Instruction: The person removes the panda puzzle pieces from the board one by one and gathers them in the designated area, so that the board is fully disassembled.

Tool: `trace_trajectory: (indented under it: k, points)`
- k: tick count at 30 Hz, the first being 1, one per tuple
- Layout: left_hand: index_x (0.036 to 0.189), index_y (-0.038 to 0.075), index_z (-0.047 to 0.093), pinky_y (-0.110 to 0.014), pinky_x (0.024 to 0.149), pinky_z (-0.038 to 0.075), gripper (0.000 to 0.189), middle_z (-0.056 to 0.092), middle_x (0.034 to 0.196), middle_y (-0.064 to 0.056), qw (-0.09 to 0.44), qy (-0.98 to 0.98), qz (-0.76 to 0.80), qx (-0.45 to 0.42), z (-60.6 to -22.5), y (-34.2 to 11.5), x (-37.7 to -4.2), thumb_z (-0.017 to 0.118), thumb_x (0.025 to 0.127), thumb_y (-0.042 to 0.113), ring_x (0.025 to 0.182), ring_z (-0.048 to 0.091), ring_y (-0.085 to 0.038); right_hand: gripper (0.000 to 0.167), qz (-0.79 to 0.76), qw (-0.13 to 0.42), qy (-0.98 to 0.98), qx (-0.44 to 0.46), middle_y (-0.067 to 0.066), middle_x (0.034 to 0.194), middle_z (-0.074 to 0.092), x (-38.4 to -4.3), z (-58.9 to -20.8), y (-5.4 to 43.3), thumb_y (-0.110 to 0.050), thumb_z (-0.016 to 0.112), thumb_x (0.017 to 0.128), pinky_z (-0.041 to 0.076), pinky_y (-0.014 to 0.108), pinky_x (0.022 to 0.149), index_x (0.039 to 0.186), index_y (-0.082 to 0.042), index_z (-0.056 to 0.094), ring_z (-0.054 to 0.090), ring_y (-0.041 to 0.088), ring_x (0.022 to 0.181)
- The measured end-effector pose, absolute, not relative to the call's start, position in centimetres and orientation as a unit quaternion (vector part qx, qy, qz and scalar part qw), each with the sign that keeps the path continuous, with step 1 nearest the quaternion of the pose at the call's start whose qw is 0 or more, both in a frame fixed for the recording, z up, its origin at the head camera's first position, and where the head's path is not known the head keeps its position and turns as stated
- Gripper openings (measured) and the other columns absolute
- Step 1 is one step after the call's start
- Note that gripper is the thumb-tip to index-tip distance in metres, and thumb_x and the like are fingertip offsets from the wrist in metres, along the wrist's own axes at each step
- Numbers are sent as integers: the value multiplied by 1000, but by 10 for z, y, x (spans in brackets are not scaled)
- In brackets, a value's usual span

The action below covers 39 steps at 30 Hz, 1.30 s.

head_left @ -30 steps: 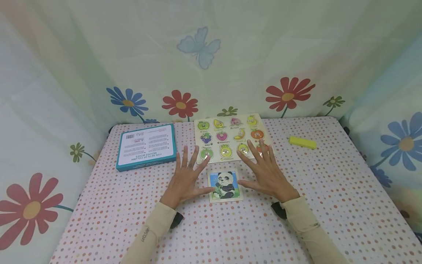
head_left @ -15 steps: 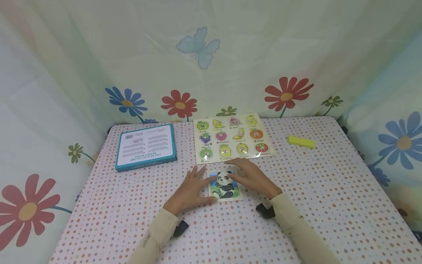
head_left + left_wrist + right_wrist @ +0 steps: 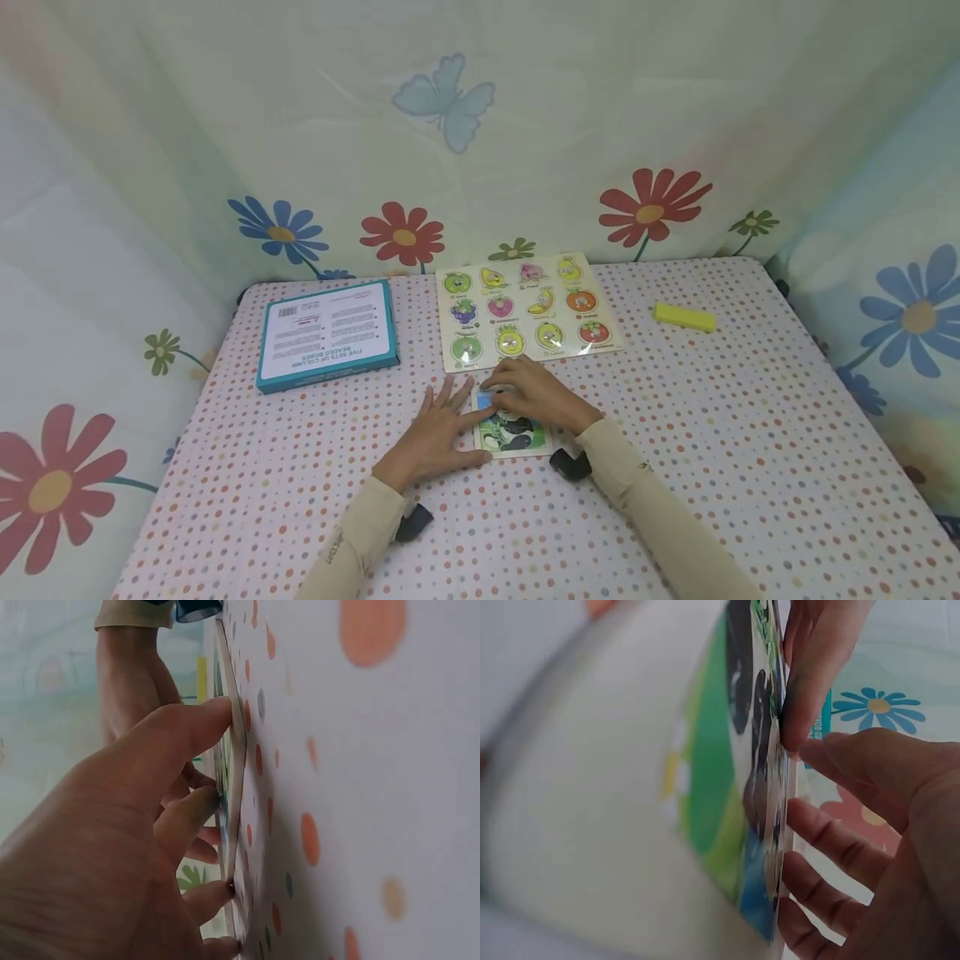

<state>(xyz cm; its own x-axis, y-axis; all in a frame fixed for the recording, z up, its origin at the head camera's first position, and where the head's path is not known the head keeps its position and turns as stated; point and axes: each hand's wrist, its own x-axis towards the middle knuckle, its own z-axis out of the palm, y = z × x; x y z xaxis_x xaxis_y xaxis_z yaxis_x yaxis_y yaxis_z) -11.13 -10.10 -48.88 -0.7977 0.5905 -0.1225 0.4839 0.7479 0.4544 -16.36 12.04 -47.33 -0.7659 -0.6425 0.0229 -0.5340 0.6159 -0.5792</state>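
A small square panda puzzle [image 3: 516, 442] in a pale wooden frame lies flat on the dotted cloth. On its left side, my left hand [image 3: 427, 442] has its fingers spread, with the thumb at the frame's [image 3: 235, 780] near edge and the index fingertip on the picture. From the right, my right hand [image 3: 542, 396] reaches over the top of the puzzle, covering the panda's head. In the right wrist view, its bent fingertips and thumb touch or nearly touch the picture [image 3: 712, 757], the thumb beside the left index fingertip. No piece shows lifted.
Behind the puzzle lies a wooden fruit board [image 3: 450, 365] with several knobbed pieces. A teal-edged white box [image 3: 326, 333] is at the back left, a yellow block [image 3: 684, 317] at the back right. A flowered curtain [image 3: 540, 125] stands behind the table.
Both hands have come down from spread above the puzzle. The right hand has moved left over its top with fingers bending; the left hand has settled at its left edge.
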Motion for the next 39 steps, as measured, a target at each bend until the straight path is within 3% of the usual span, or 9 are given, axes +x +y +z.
trace_trajectory:
  k: [9, 21, 32, 39]
  points:
    - [145, 39, 38, -65, 111, 0, 65, 8, 162, -5, 111, 928, 186, 303, -493, -97, -110, 51, 87, 66, 146, -3, -39, 22, -270, 85, 902, -324, -3, 108, 58, -168, -478, 116, -13, 59, 93, 40, 35, 84, 108, -22, 73, 49, 15, 97]
    - [145, 39, 39, -65, 111, -1, 63, 6, 161, -5, 120, 929, 191, 293, -490, -95, -109, 53, 88, 62, 146, -6, -36, 27, -263, 80, 903, -329, -4, 105, 57, -171, -479, 118, -9, 55, 95, 39, 31, 80, 108, -23, 74, 47, 13, 92]
    - [145, 41, 38, -66, 110, -4, 62, 2, 161, -7, 126, 930, 196, 284, -488, -92, -108, 54, 88, 60, 145, -8, -38, 28, -271, 85, 904, -321, -2, 109, 56, -171, -481, 115, -8, 52, 96, 37, 38, 87, 108, -24, 71, 47, 16, 97]
    - [145, 39, 37, -71, 106, -4, 69, 4, 161, -12, 103, 934, 194, 282, -493, -85, -107, 49, 86, 70, 144, -8, -44, 29, -276, 82, 901, -325, 1, 115, 56, -170, -481, 114, -6, 50, 95, 39, 42, 90, 108, -22, 71, 48, 19, 104]
